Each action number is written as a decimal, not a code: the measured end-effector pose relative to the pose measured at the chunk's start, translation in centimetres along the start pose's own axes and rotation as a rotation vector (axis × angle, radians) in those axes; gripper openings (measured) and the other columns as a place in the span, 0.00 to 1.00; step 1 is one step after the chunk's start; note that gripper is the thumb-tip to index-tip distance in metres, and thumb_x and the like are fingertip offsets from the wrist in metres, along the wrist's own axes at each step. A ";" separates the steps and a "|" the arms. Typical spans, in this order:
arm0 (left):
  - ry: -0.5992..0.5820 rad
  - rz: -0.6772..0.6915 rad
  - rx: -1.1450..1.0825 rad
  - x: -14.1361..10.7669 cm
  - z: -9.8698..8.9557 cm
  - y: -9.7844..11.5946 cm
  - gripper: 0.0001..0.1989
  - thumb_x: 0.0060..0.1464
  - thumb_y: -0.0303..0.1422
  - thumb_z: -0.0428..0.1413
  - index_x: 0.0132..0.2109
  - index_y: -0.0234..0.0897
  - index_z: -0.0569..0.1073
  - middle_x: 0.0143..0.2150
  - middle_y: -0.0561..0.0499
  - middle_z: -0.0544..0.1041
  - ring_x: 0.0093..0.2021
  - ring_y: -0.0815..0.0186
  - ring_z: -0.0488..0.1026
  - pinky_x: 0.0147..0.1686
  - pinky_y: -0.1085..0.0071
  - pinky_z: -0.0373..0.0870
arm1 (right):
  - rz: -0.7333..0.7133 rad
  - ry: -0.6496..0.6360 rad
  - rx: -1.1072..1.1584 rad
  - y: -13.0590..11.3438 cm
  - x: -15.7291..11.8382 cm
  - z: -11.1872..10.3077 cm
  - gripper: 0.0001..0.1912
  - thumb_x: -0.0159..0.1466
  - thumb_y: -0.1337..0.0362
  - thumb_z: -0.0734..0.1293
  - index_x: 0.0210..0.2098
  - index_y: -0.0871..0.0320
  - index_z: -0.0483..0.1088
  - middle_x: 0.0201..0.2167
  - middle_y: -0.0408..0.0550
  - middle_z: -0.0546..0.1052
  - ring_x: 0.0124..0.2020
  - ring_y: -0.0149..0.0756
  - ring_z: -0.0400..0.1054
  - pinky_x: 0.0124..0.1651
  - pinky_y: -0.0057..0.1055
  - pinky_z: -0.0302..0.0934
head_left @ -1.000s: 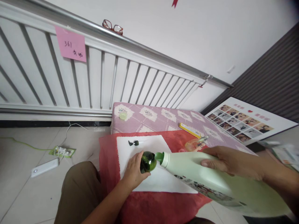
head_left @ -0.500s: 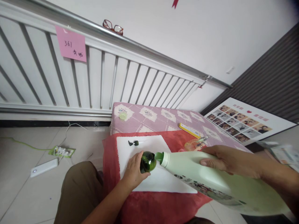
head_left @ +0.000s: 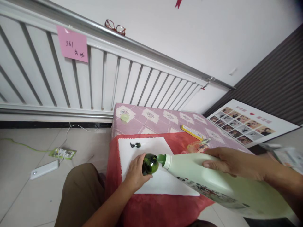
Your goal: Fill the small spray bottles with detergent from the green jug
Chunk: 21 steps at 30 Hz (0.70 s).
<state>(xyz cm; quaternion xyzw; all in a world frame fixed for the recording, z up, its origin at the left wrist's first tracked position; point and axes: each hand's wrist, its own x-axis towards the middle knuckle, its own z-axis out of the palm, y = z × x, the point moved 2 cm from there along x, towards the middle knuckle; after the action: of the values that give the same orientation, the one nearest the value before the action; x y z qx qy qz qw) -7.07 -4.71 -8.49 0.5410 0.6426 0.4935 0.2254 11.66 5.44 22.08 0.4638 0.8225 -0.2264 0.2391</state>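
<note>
My left hand (head_left: 136,173) is closed around a small dark green bottle (head_left: 150,164), its open neck turned toward the right. My right hand (head_left: 227,161) grips a large pale green jug of liquid detergent (head_left: 201,167), tipped nearly on its side. The jug's green spout meets or almost meets the small bottle's mouth; I cannot make out any liquid flowing between them. Behind the small bottle, a black pump top (head_left: 135,145) lies on a white sheet (head_left: 151,186). A pale green cap (head_left: 124,117) sits farther back on the table.
Red cloth (head_left: 142,209) and a purple patterned cover (head_left: 163,126) lie on the table. A yellow box (head_left: 192,132) rests near clear plastic items (head_left: 201,145). A white radiator (head_left: 111,78) stands behind. On the floor at left are a power strip (head_left: 62,153) and a white power bank (head_left: 44,169).
Both hands, the small bottle and the jug keep almost the same positions. The view has shifted very slightly.
</note>
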 end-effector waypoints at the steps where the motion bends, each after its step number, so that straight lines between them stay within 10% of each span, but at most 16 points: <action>1: 0.000 -0.002 0.001 0.0 0.0 -0.1 0.48 0.40 0.31 0.65 0.65 0.44 0.52 0.64 0.42 0.63 0.64 0.49 0.60 0.62 0.48 0.56 | 0.008 -0.008 0.012 0.0 0.0 0.0 0.29 0.56 0.40 0.62 0.42 0.58 0.73 0.36 0.54 0.79 0.37 0.50 0.73 0.31 0.32 0.65; 21: -0.015 -0.006 0.015 0.0 -0.2 0.2 0.47 0.40 0.30 0.65 0.65 0.41 0.52 0.64 0.41 0.63 0.63 0.51 0.60 0.62 0.51 0.56 | 0.015 0.011 0.001 -0.4 -0.1 0.0 0.29 0.57 0.40 0.62 0.42 0.60 0.73 0.36 0.55 0.78 0.36 0.49 0.73 0.28 0.32 0.64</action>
<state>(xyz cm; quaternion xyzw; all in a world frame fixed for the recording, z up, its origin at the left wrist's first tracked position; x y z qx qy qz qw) -7.09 -4.77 -8.20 0.5445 0.6461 0.4839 0.2278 11.33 5.19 22.22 0.4713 0.8201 -0.2224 0.2361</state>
